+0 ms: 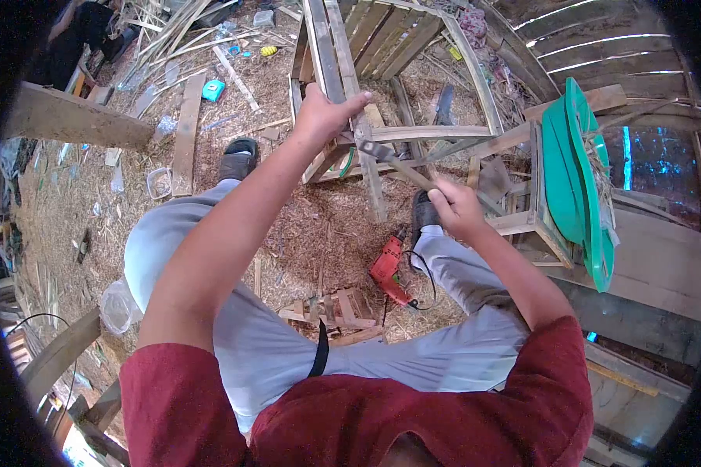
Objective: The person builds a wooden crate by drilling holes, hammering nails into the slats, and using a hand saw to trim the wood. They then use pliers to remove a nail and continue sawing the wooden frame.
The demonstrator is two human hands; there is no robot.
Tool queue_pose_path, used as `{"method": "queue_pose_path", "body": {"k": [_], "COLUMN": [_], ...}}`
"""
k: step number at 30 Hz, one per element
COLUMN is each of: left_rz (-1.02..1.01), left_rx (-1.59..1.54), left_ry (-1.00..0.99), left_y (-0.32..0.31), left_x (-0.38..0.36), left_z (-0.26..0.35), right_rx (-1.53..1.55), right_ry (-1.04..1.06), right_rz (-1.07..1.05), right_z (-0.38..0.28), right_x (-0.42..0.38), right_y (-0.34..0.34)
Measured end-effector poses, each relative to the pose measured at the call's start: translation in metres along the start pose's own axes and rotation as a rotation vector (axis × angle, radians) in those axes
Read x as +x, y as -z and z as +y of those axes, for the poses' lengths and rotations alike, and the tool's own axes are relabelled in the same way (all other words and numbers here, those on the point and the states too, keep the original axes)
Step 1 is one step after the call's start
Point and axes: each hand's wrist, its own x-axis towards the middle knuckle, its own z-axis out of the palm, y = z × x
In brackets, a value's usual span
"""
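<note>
Gripping a hammer (401, 165) by the lower end of its wooden handle, the right hand (456, 208) was closed tight around the shaft, with the metal head set against a joint of the frame (382, 86). On the other side the left hand (323, 113) was wrapped over one upright slat of the same frame, fingers curled across its top to brace it. That frame, a chair-like build of pale slats, stood on the straw-strewn floor (70, 202) just ahead of the seated person's knees, between both feet. Judged by its thin members, it looked light and stiff but liable to rack or split at the joints, so a hold on a thick upright close to the joint seemed the sounder place to steady it. A red drill (389, 271) lay on the floor between the legs, its cord trailing, near a small offcut assembly (335, 311). To the right a green plastic seat (572, 179) leaned on another wooden frame. Loose boards (187, 132) and scraps lay scattered beyond.
</note>
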Motion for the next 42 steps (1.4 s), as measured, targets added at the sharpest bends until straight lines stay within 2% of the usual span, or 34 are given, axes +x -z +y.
{"method": "queue_pose_path", "body": {"k": [3, 6, 12, 15, 18, 21, 24, 27, 30, 31, 34, 37, 39, 42], "left_rz": [0.052, 0.016, 0.035, 0.034, 0.051, 0.036, 0.016, 0.015, 0.042, 0.053, -0.089, 0.018, 0.004, 0.014], "left_rx": [0.047, 0.001, 0.021, 0.002, 0.037, 0.026, 0.012, 0.013, 0.062, 0.084, -0.005, 0.029, 0.041, 0.047], "left_ry": [0.008, -0.004, -0.009, 0.004, 0.013, -0.017, 0.010, 0.006, -0.007, -0.005, 0.009, -0.039, -0.017, -0.013], "left_y": [0.000, -0.001, 0.000, -0.002, -0.002, 0.000, 0.001, 0.000, 0.001, 0.001, 0.006, -0.001, 0.000, 0.000], "left_x": [0.009, 0.014, 0.012, 0.012, 0.007, 0.010, 0.013, 0.011, 0.012, 0.012, 0.007, 0.022, 0.022, 0.021], "left_z": [-0.012, -0.022, -0.018, -0.020, -0.014, -0.016, -0.022, -0.019, -0.018, -0.019, -0.010, -0.033, -0.034, -0.032], "right_rx": [0.071, -0.058, -0.207, -0.286, -0.273, -0.319, -0.374, -0.299, -0.299, -0.313, -0.336, -0.332, -0.338, -0.337], "right_ry": [0.048, 0.018, 0.194, 0.074, 0.057, 0.189, 0.190, 0.056, 0.234, 0.240, 0.219, 0.186, 0.239, 0.211], "right_rz": [0.033, -0.043, -0.066, -0.038, 0.025, -0.033, -0.024, -0.002, -0.011, -0.019, -0.034, -0.030, -0.034, -0.024], "right_z": [-0.002, 0.002, 0.017, 0.012, 0.016, 0.019, 0.020, 0.011, 0.014, 0.012, 0.007, 0.008, 0.009, 0.010], "right_x": [-0.003, 0.000, 0.010, 0.015, 0.019, 0.019, 0.021, 0.025, 0.027, 0.027, 0.028, 0.030, 0.031, 0.030], "right_y": [0.005, 0.007, 0.015, 0.020, 0.021, 0.027, 0.025, 0.025, 0.030, 0.030, 0.029, 0.028, 0.030, 0.029]}}
